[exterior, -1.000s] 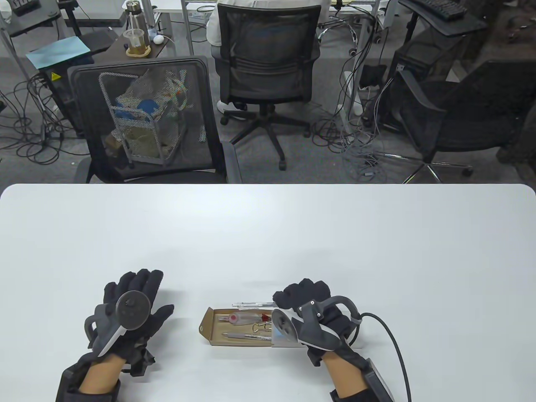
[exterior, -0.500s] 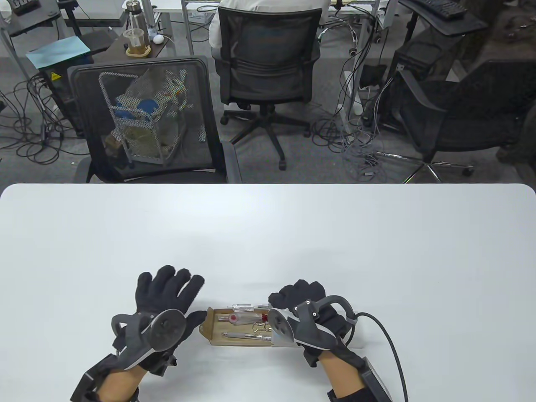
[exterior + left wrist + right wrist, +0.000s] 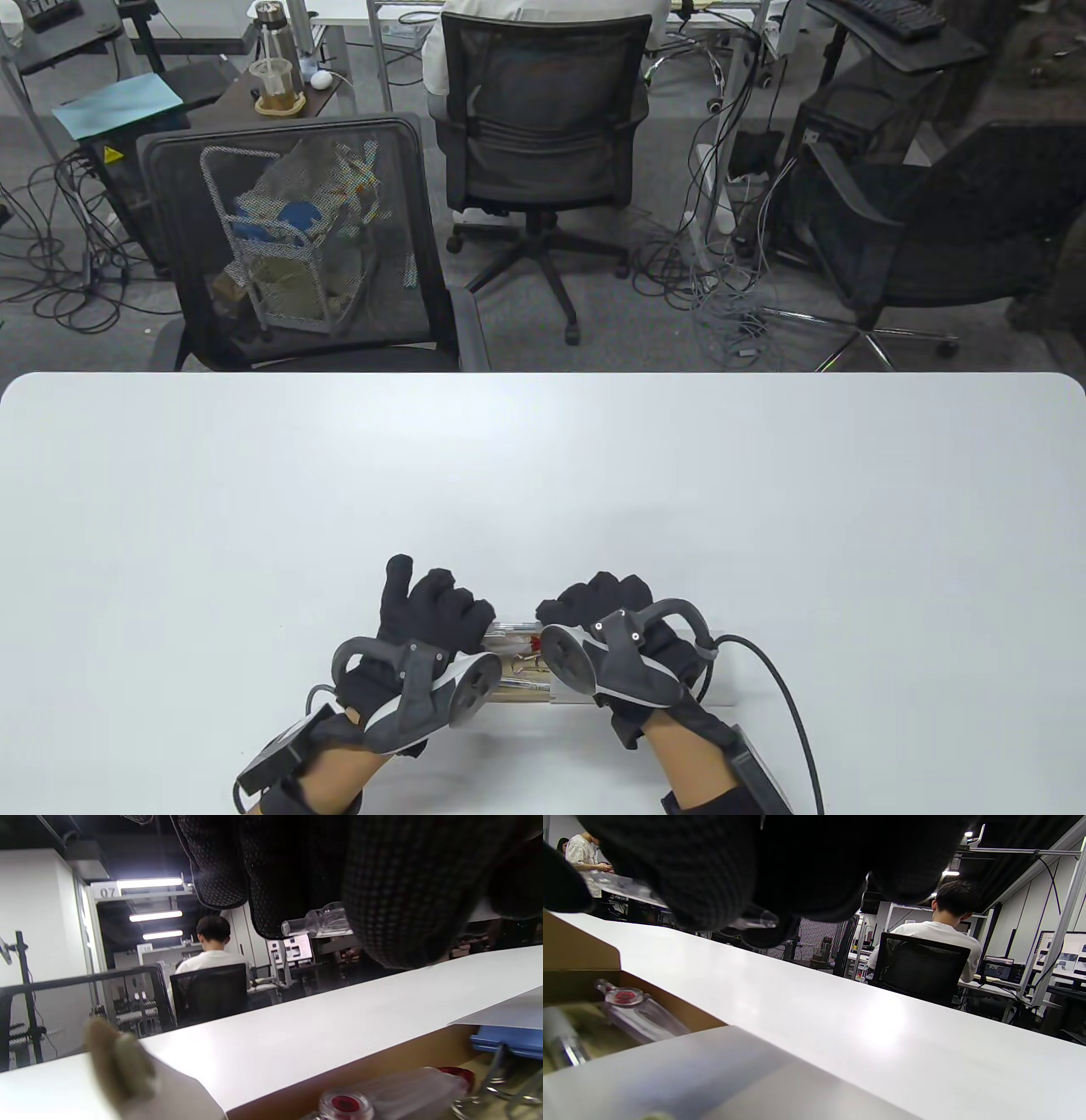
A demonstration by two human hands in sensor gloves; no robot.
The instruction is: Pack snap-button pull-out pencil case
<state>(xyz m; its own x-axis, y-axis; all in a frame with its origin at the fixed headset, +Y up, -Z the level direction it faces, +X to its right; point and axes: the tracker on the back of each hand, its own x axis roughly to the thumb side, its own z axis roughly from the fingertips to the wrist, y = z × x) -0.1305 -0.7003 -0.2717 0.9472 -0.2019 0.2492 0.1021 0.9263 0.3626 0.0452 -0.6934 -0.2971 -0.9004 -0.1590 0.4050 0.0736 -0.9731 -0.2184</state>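
Observation:
The pencil case's brown pull-out tray (image 3: 514, 682) lies half out of its grey sleeve (image 3: 567, 699) at the table's near edge. In it lie a clear tube with a red cap (image 3: 382, 1094), metal binder clips (image 3: 530, 657) and a pen. My right hand (image 3: 585, 598) holds a clear pen (image 3: 512, 628) over the tray's far wall. My left hand (image 3: 458, 613) curls on the same pen's left end, with the index finger stretched out. The pen's tip shows between the fingers in the left wrist view (image 3: 318, 923) and in the right wrist view (image 3: 757, 918).
The white table (image 3: 543, 475) stretches far and wide beyond the case. Two mesh office chairs (image 3: 297, 238) stand past its far edge. A cable (image 3: 789, 679) trails from my right wrist.
My left hand has moved right from the bare table to the tray and closed on the clear pen. My right hand has stayed over the tray with the pen.

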